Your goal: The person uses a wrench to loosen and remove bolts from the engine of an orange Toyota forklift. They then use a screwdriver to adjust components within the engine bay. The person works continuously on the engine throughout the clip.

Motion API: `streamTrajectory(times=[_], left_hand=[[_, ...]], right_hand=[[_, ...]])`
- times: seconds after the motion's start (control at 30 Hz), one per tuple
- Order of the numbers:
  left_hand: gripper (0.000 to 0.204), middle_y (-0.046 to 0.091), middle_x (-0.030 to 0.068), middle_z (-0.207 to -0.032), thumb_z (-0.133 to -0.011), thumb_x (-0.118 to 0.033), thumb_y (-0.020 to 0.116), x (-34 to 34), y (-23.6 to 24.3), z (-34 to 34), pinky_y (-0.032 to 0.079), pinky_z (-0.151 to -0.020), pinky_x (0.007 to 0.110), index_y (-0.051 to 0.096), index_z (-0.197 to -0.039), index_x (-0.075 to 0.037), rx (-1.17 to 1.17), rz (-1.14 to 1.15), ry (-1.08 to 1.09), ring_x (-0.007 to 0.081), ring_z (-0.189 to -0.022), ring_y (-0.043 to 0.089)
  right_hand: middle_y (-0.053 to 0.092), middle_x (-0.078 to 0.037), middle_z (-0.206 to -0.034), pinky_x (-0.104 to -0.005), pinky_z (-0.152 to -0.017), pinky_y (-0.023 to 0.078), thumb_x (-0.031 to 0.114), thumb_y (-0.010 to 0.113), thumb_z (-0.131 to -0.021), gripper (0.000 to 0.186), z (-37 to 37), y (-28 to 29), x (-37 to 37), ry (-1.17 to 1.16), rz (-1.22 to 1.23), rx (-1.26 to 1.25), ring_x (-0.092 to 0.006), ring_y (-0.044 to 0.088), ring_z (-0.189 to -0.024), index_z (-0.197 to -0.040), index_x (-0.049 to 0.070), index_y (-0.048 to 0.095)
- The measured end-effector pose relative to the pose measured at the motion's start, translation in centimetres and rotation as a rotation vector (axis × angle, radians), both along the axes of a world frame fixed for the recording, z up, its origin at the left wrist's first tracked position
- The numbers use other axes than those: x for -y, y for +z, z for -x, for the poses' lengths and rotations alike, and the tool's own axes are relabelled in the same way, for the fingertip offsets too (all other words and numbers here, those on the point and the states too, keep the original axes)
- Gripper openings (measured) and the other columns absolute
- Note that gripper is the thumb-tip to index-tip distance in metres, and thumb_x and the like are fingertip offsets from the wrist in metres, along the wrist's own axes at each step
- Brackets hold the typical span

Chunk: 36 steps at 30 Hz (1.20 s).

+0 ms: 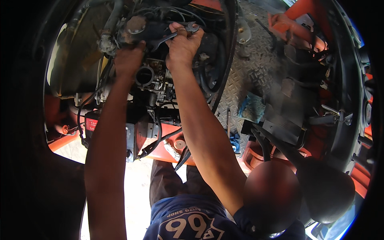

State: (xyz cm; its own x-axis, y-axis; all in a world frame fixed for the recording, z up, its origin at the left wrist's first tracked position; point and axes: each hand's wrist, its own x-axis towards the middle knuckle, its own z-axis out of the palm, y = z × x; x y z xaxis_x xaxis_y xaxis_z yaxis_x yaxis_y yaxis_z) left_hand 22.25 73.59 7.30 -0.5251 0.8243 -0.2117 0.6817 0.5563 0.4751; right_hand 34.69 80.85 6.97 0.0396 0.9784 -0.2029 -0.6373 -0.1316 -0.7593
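"While I watch this from my distant seat, I'll ask for the largest things first. What have you got?"

"I see the treadplate floor (258,76) on the right, and left of it the engine (162,80), crowded with hoses. The battery (134,130) sits nearer the wearer, partly behind the left forearm (106,172). Between the two forearms gapes a round metal bore (145,76)."

"What could go wrong from here?"

"I'd fear a slip most. If the wrench (164,40) skids under load, knuckles could hit metal, since there's little room around them. And as the bore looks uncovered to me, a small part let go nearby might fall in."

"How does each grip stand?"

"My right grip (184,45) is closed round the wrench, fingers curled over its shaft, one forked end poking past them. My left grip (130,58) reaches into shadow; I can't tell whether it's spread or pinching anything."

"And where exactly is the wrench?"

"Over the engine, beyond the bore, slanting down leftward to near the left fingers. Whether that lower end sits on a fastener, I can't make out."
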Motion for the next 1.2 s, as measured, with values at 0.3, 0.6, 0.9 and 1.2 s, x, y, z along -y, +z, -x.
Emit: streamTrajectory(times=[0.3,0.6,0.9,1.2], left_hand=[[0.058,0.069,0.0214,-0.113,-0.091,-0.054,0.057,0.4,0.8,-1.1,0.044,-0.096,0.041,0.071,-0.112,-0.002,0.101,-0.137,0.237,0.0368,-0.109,0.064],[0.056,0.071,0.0202,-0.112,-0.088,-0.052,0.062,0.4,1.8,-1.8,0.044,-0.099,0.039,0.072,-0.110,-0.001,0.225,-0.167,0.306,0.0355,-0.108,0.065],[0.060,0.070,0.0179,-0.116,-0.085,-0.053,0.066,0.4,2.3,-1.9,0.044,-0.096,0.038,0.070,-0.118,-0.003,0.338,-0.139,0.310,0.0303,-0.108,0.064],[0.052,0.070,0.0219,-0.109,-0.090,-0.047,0.059,0.2,1.6,-1.7,0.044,-0.097,0.041,0.072,-0.105,0.001,0.307,-0.175,0.306,0.0393,-0.107,0.064]], right_hand=[[0.062,-0.012,-0.107,-0.0498,-0.082,0.056,0.001,0.041,-0.101,0.020,0.3,0.9,-0.8,0.251,0.096,0.087,-0.0259,0.064,-0.106,-0.118,0.010,0.038],[0.065,-0.012,-0.096,-0.0397,-0.062,0.057,0.005,0.041,-0.102,0.012,0.6,1.5,-3.2,0.426,0.011,0.195,-0.0224,0.069,-0.088,-0.114,0.007,0.042],[0.061,-0.011,-0.103,-0.0549,-0.081,0.059,0.008,0.041,-0.105,0.012,0.3,0.6,-1.2,0.286,0.216,0.079,-0.0265,0.067,-0.097,-0.117,0.010,0.042],[0.061,-0.012,-0.089,-0.0408,-0.055,0.054,0.004,0.045,-0.099,0.011,2.8,0.0,-3.6,0.411,0.113,0.259,-0.0221,0.068,-0.075,-0.108,0.006,0.038]])
